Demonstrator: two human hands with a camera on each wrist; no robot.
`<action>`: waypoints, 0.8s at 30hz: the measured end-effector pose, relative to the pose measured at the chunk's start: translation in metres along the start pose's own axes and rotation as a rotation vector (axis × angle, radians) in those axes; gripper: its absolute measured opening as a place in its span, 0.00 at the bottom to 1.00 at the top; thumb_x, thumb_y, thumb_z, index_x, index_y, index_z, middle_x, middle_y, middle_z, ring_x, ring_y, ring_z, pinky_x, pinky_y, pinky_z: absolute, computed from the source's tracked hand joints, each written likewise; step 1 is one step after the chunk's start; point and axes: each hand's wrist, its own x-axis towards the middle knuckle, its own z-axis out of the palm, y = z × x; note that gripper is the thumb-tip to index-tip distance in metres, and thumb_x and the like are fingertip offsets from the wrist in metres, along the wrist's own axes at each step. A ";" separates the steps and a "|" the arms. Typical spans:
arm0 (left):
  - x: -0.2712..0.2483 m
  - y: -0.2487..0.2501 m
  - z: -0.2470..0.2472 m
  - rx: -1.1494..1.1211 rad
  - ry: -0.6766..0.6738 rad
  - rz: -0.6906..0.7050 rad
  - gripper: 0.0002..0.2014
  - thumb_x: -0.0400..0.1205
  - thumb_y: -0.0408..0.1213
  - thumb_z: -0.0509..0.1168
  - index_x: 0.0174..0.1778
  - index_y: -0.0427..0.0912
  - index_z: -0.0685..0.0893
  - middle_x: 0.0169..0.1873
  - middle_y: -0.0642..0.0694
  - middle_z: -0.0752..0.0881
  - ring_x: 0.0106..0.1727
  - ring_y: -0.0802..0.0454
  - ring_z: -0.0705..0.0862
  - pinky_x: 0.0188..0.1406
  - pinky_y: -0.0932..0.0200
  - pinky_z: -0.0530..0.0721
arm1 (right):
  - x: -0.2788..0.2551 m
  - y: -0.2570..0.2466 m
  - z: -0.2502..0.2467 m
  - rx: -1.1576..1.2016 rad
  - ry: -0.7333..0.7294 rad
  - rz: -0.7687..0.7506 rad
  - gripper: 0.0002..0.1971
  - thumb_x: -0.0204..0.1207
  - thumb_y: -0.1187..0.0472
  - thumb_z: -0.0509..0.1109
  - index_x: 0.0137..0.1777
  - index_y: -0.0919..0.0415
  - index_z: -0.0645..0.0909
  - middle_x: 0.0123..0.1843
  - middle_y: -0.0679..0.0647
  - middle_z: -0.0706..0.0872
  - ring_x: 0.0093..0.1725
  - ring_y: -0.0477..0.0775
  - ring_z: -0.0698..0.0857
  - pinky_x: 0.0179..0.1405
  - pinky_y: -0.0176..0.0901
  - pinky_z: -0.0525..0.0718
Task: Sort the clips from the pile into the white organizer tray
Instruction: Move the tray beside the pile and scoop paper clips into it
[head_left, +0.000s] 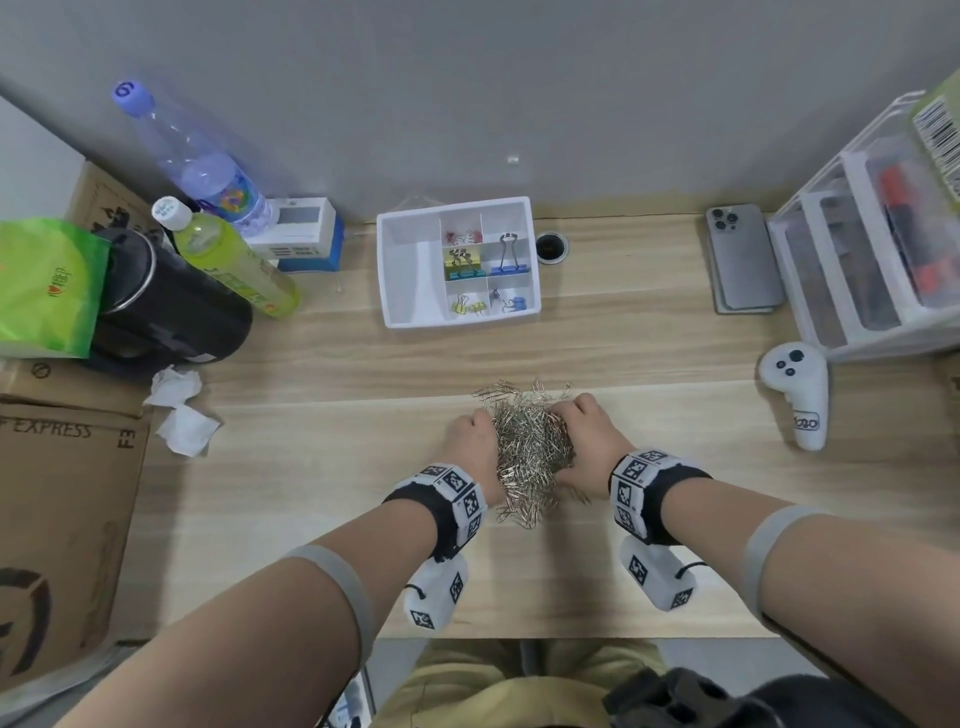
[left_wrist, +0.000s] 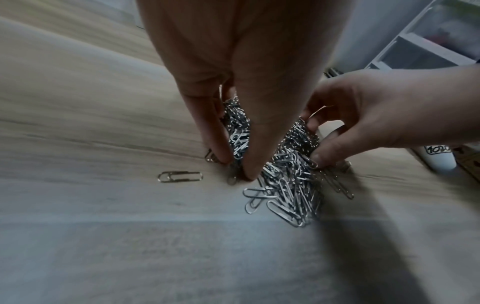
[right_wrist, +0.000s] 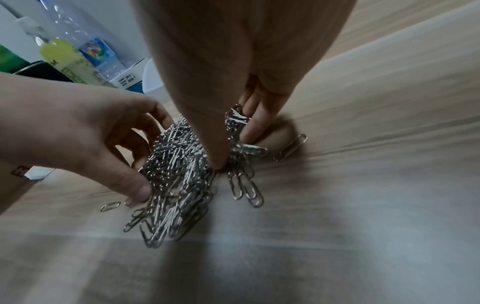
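Observation:
A heap of silver paper clips (head_left: 530, 441) lies on the wooden desk, near its front edge. My left hand (head_left: 470, 441) cups the heap's left side and my right hand (head_left: 589, 436) cups its right side, fingers curled into the clips. From the left wrist, my left hand (left_wrist: 236, 168) digs thumb and fingers into the heap (left_wrist: 291, 185). The right wrist view has my right hand (right_wrist: 236, 150) doing the same. One stray clip (left_wrist: 180, 176) lies apart on the left. The white organizer tray (head_left: 410, 260) stands at the back, with coloured binder clips in its small compartments.
A phone (head_left: 743, 260), a white controller (head_left: 797, 395) and a clear drawer unit (head_left: 872, 249) are on the right. Bottles (head_left: 228, 260), a black flask (head_left: 171, 306), crumpled tissues (head_left: 179, 410) and a cardboard box (head_left: 62, 499) crowd the left.

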 end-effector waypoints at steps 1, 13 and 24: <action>0.000 0.000 0.000 -0.006 -0.005 0.000 0.40 0.59 0.34 0.82 0.63 0.40 0.66 0.54 0.42 0.73 0.51 0.47 0.77 0.50 0.52 0.87 | 0.000 0.000 -0.002 0.010 -0.010 -0.007 0.50 0.60 0.57 0.84 0.81 0.57 0.61 0.70 0.56 0.65 0.71 0.56 0.70 0.75 0.44 0.69; -0.010 -0.042 -0.066 -0.153 0.021 -0.070 0.34 0.70 0.44 0.74 0.68 0.42 0.65 0.54 0.46 0.75 0.50 0.47 0.81 0.43 0.54 0.82 | 0.041 -0.057 -0.063 -0.060 0.092 -0.123 0.38 0.72 0.57 0.72 0.81 0.60 0.63 0.76 0.56 0.68 0.66 0.57 0.79 0.63 0.46 0.79; -0.001 -0.087 -0.084 -0.297 0.173 -0.266 0.22 0.77 0.42 0.67 0.64 0.40 0.72 0.53 0.43 0.81 0.46 0.48 0.80 0.42 0.59 0.74 | 0.106 -0.100 -0.067 -0.214 -0.087 -0.040 0.46 0.65 0.54 0.70 0.84 0.53 0.54 0.79 0.58 0.60 0.70 0.64 0.75 0.66 0.56 0.81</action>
